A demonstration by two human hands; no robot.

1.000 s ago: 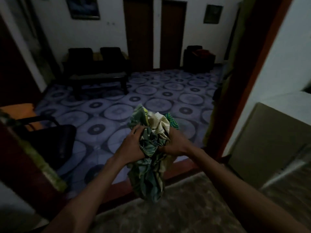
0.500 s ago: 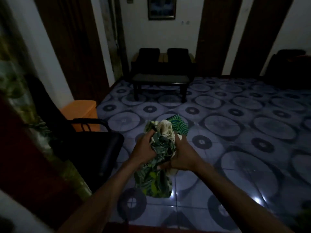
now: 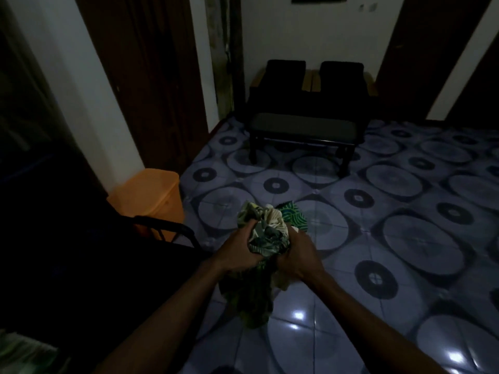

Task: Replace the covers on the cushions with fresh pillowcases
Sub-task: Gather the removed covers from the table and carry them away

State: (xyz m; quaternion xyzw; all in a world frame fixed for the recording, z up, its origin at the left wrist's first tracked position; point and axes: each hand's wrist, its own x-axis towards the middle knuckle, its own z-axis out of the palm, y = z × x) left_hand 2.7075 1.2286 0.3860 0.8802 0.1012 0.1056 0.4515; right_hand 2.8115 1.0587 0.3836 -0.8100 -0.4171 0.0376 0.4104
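Note:
A crumpled bundle of green, white and leaf-patterned pillowcase fabric [image 3: 266,233] is held in front of me over the tiled floor. My left hand [image 3: 236,253] grips its left side and my right hand [image 3: 297,256] grips its right side, both closed on the cloth. A loose length of the fabric hangs down below my hands. No cushion shows clearly in this dim room.
A black armchair [image 3: 81,252] fills the near left, with an orange plastic bin [image 3: 151,197] behind it. A dark bench [image 3: 303,130] and a dark two-seat sofa [image 3: 313,82] stand at the far wall. The blue circle-patterned tile floor [image 3: 405,238] stretches right.
I have passed through the doorway into the tiled room and the view has swung left and closer to the armchair and bench. Both hands keep the same hold on the bundle.

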